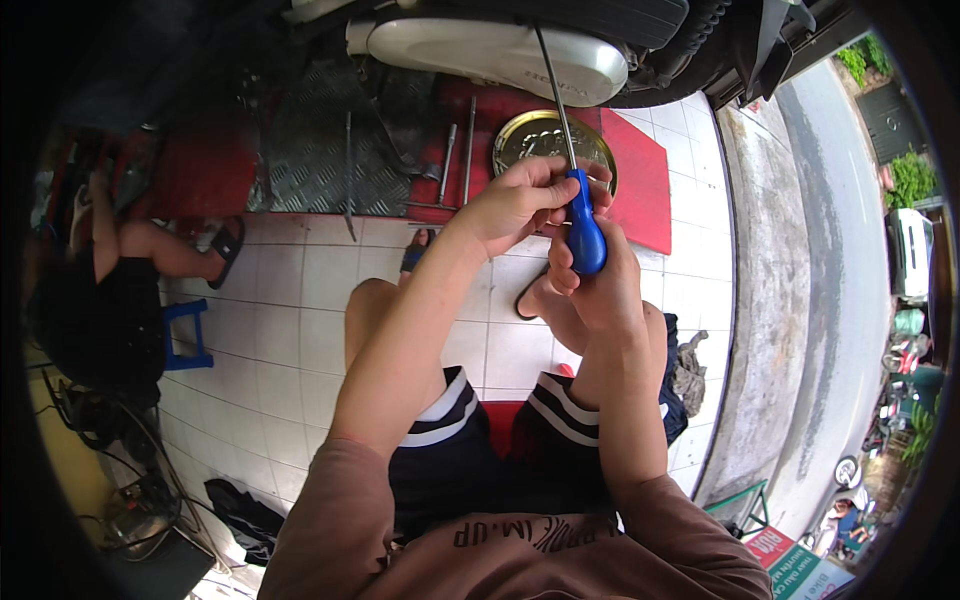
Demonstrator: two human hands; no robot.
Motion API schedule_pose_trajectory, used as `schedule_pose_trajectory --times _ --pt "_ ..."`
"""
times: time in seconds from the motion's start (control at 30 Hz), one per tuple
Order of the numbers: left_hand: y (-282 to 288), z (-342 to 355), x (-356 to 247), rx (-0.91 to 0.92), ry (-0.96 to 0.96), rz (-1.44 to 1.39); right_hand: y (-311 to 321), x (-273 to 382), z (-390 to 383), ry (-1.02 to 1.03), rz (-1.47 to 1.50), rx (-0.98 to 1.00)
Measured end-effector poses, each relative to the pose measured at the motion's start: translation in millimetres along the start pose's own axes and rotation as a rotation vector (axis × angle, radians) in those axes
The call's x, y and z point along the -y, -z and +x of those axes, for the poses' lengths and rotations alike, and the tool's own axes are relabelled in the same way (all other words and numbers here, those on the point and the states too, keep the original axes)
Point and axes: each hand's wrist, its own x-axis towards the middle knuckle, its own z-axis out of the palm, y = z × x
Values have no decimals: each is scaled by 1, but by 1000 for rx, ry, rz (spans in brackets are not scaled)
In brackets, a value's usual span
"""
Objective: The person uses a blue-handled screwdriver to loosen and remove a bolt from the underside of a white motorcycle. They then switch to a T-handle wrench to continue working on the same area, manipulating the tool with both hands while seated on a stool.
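Observation:
A screwdriver point(587, 240) with a blue handle and a long thin shaft points up and away from me. Its tip end meets the lower part of a motorbike, by the silver-grey cover point(480, 58); the exact contact is hard to make out. My right hand point(613, 283) is wrapped round the blue handle from below. My left hand point(515, 207) pinches the front of the handle, where the shaft begins. Beyond my hands, a round gold tray point(499, 140) holds small metal parts, partly hidden by my fingers and the shaft.
The tray stands on a red platform point(645, 190) with a dark tread-plate section point(310, 140). On it lie a socket handle point(447, 165) and long metal bars point(470, 150). At left, another person point(95, 300) sits near a blue stool point(188, 335). A road point(830, 200) runs at right.

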Motion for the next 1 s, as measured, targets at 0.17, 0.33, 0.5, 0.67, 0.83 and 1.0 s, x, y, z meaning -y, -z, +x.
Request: schedule_pose_trajectory --times 0.17,0.33,0.5,0.67,0.83,1.0 --pt "1 18 21 -78 -14 142 6 -8 5 157 -161 -63" --pt "-6 11 9 -99 18 143 7 -15 9 194 -158 -34" --pt "6 17 17 -118 -58 316 6 -34 17 223 -179 -97" --pt "11 19 22 -173 -85 438 14 -47 33 280 -265 -146" --pt "13 19 25 -211 -103 459 19 -51 39 314 -260 -128" --pt "12 13 20 -183 -88 489 22 -52 38 337 -221 -84"
